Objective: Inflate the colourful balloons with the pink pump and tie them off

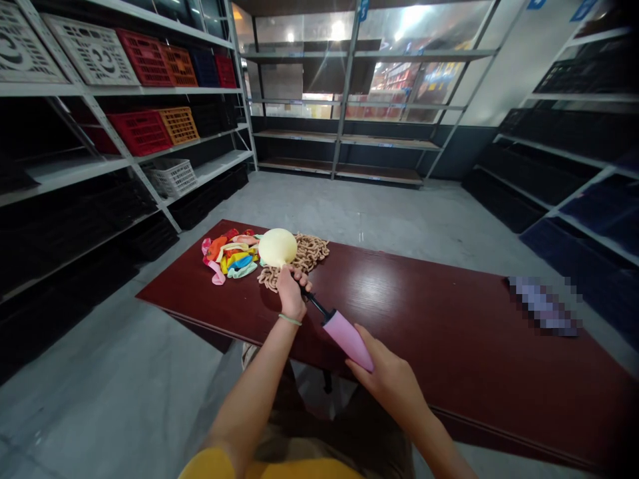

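Note:
A pale yellow balloon (277, 247), partly inflated, stands at the end of a hand pump (348, 339) with a pink body and a black shaft. My left hand (292, 294) is closed around the balloon's neck and the pump's nozzle, which the fingers mostly hide. Lower right, my right hand (388, 371) grips the pink pump body near its rear end. Just beyond my left hand, a pile of limp, multicoloured balloons (238, 258) lies beside a tangled heap of tan cord-like pieces (312, 251), partly hidden behind the yellow balloon.
The dark red table (424, 299) stretches across in front of me, a pixelated purplish item (543, 307) near its right end. Metal shelves with red crates (144, 60) and a white basket (174, 175) stand left. More racks (344, 140) stand behind and right.

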`<state>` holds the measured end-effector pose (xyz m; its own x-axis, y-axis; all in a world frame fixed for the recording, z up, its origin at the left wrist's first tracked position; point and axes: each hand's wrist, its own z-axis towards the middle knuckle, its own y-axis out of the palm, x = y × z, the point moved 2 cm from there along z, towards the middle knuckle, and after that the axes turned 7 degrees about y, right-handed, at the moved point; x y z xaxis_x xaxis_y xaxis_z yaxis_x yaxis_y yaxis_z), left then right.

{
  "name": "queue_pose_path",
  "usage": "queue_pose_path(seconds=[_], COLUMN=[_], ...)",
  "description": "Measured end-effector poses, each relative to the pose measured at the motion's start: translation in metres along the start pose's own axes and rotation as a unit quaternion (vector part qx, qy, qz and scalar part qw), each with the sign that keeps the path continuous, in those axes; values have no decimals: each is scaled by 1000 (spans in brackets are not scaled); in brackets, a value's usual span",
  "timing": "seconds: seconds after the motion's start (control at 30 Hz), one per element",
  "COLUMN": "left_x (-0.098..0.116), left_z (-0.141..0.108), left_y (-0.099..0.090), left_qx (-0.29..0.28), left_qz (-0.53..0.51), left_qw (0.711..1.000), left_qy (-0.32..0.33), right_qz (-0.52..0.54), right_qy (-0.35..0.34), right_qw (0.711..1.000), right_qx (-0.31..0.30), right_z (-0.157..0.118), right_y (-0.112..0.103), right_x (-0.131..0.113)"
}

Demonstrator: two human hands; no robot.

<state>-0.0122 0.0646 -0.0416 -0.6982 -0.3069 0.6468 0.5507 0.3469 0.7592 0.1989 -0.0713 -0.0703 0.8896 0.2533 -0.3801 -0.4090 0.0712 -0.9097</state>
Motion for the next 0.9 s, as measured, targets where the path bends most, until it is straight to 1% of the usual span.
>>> queue_pose_path(seconds=[0.2, 0.33, 0.43, 0.53, 0.6, 0.73, 0.8, 0.9], left_x=[-4, -6, -1, 4, 5, 2, 3, 10], left_z=[18, 20, 21, 20, 15, -4, -12, -16], left_y=[-15, -22, -19, -12, -7, 3, 5, 9], left_qx=[13, -5, -19, -20, -23, -38, -42, -47], left_qz=[-24, -49, -75, -80, -66, -29, -9, 18], left_qw=[999, 998, 997, 997, 998, 999, 999, 998], left_qy=[-20, -27, -10, 3, 0, -11, -1, 22], right_qz=[-40, -67, -74, -75, -73, -54, -28, 13], right_qy=[-30, -43, -35, -20, -7, 24, 28, 17], right_qw=[999, 997, 996, 996, 997, 998, 999, 1000], right_qx=[15, 17, 28, 30, 27, 24, 19, 7], right_z=[-27, -32, -26, -9, 5, 32, 38, 36], right_y=[-16, -22, -20, -12, -4, 6, 8, 9], right_x=[26, 29, 22, 8, -4, -28, -35, -36])
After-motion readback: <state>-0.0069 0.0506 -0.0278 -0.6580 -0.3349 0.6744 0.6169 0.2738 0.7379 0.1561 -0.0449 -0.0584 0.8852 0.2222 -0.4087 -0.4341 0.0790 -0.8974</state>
